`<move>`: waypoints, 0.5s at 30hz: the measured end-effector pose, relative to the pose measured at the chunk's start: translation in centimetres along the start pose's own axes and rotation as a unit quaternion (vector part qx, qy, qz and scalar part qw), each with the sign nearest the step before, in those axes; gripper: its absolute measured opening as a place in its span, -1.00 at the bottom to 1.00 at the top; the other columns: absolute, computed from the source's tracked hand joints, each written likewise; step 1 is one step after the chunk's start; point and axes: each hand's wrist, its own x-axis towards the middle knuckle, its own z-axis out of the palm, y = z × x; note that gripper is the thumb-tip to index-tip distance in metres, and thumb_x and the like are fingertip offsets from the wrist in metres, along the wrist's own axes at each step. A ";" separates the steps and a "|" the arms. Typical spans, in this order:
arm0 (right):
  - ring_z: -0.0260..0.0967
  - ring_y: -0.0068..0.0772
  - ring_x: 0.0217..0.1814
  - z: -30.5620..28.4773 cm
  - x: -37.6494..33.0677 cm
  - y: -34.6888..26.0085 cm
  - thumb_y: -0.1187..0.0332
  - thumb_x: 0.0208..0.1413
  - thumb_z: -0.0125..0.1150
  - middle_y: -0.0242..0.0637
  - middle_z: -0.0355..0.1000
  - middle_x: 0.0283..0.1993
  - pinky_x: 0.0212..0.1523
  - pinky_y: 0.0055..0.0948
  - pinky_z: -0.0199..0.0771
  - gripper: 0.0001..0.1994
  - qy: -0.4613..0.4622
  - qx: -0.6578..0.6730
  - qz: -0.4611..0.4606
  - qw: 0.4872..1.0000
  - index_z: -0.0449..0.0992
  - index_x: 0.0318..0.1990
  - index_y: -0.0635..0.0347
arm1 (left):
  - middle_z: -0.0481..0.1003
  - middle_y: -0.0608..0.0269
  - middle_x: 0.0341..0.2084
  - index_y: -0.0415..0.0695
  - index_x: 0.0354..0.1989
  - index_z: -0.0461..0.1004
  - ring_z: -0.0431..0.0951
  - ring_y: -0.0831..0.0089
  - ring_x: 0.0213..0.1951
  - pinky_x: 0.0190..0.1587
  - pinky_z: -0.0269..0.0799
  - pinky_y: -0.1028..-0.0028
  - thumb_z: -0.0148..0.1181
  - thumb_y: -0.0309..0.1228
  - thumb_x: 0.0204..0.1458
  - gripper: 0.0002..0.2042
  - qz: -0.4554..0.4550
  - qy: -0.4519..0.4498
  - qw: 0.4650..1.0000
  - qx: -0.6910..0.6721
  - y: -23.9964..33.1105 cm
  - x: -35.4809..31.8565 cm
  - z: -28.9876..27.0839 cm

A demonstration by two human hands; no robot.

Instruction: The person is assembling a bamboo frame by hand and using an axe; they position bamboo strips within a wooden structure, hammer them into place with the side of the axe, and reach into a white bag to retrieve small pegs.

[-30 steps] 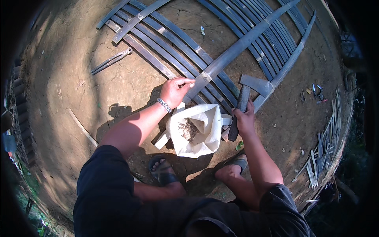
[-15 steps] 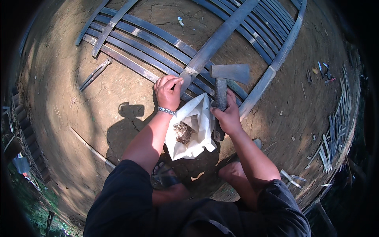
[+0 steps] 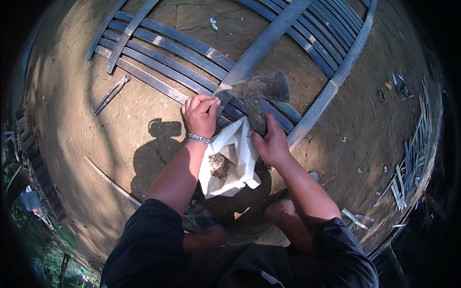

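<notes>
My right hand (image 3: pixel 272 144) is wrapped round the dark handle of an axe (image 3: pixel 263 87). The broad, rust-stained axe head lies over the near end of a wide dark slat (image 3: pixel 264 45), close to my left fingers; whether it touches the slat I cannot tell. My left hand (image 3: pixel 200 116), a chain bracelet at its wrist, rests by that slat end with thumb and fingers pinched together. Anything in the pinch is too small to make out. Between my forearms stands an open white bag (image 3: pixel 210 187) with a heap of small brown bits (image 3: pixel 220 165) inside.
Several thin slats (image 3: pixel 175 62) cross the wide slat, and a long pole (image 3: pixel 345 69) edges the frame at right. Pincers (image 3: pixel 113 94) lie on the dirt at left. A bamboo strip (image 3: pixel 111 181) lies nearer. Split strips (image 3: pixel 413 153) are heaped at far right.
My right hand has swung the axe so its head tilts and sits further left, nearer my left fingers and the slat end. My left hand keeps its pinch. The view has shifted slightly.
</notes>
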 end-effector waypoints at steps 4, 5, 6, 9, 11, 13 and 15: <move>0.52 0.31 -0.02 -0.4 1.0 -1.2 0.27 0.16 0.35 0.20 0.53 -0.09 0.00 0.01 0.52 -0.43 -0.034 -0.069 -0.048 0.996 0.33 0.26 0.33 | 0.58 0.35 -0.29 -0.04 -0.41 0.61 0.54 0.28 -0.15 -0.04 0.29 0.26 0.38 -0.49 -0.09 -0.92 0.006 0.009 1.000 0.022 -0.1 -0.1 -0.1; 0.53 0.31 -0.08 -0.1 1.2 -1.0 0.27 0.18 0.34 0.20 0.54 -0.14 -0.06 0.02 0.54 -0.44 -0.021 -0.086 -0.100 0.991 0.32 0.26 0.31 | 0.57 0.34 -0.28 -0.05 -0.42 0.60 0.54 0.27 -0.15 -0.04 0.29 0.25 0.36 -0.50 -0.10 -0.92 0.006 0.011 0.999 0.031 -0.2 -0.1 0.0; 0.53 0.28 -0.08 0.0 1.2 -0.7 0.29 0.18 0.32 0.13 0.53 -0.11 -0.07 0.01 0.55 -0.42 -0.029 -0.106 -0.122 0.986 0.28 0.32 0.22 | 0.57 0.33 -0.25 -0.06 -0.44 0.57 0.54 0.24 -0.14 -0.02 0.28 0.23 0.33 -0.52 -0.15 -0.90 0.002 0.003 0.999 0.037 -0.5 -0.2 0.1; 0.54 0.18 -0.12 0.4 1.7 0.1 0.34 0.18 0.29 -0.02 0.52 -0.08 -0.13 -0.02 0.58 -0.32 -0.049 -0.165 -0.173 0.970 0.20 0.46 0.01 | 0.54 0.42 -0.28 0.00 -0.47 0.58 0.50 0.30 -0.15 -0.01 0.26 0.24 0.37 -0.44 -0.12 -0.93 -0.013 0.012 1.000 -0.010 0.4 0.3 -0.5; 0.54 0.13 -0.17 0.4 2.2 0.2 0.36 0.17 0.30 -0.06 0.51 -0.15 -0.18 -0.04 0.58 -0.29 -0.055 -0.201 -0.190 0.959 0.19 0.48 -0.03 | 0.54 0.42 -0.27 -0.02 -0.45 0.59 0.51 0.29 -0.15 0.00 0.27 0.23 0.37 -0.45 -0.14 -0.92 -0.014 0.006 1.000 -0.006 0.3 0.3 -0.5; 0.53 0.11 -0.20 0.5 2.7 0.1 0.40 0.13 0.32 -0.09 0.48 -0.20 -0.19 -0.04 0.58 -0.28 -0.069 -0.218 -0.183 0.956 0.22 0.47 -0.06 | 0.56 0.38 -0.24 -0.07 -0.43 0.59 0.52 0.24 -0.13 0.00 0.28 0.22 0.34 -0.46 -0.15 -0.91 -0.021 -0.003 1.000 -0.009 0.2 0.2 -0.7; 0.52 0.10 -0.24 0.6 3.0 0.4 0.43 0.10 0.32 -0.11 0.46 -0.23 -0.21 -0.05 0.57 -0.27 -0.065 -0.205 -0.195 0.957 0.24 0.47 -0.08 | 0.56 0.39 -0.25 -0.05 -0.45 0.58 0.52 0.26 -0.14 0.01 0.28 0.23 0.35 -0.45 -0.17 -0.91 -0.026 0.003 1.000 -0.007 0.0 0.2 -0.6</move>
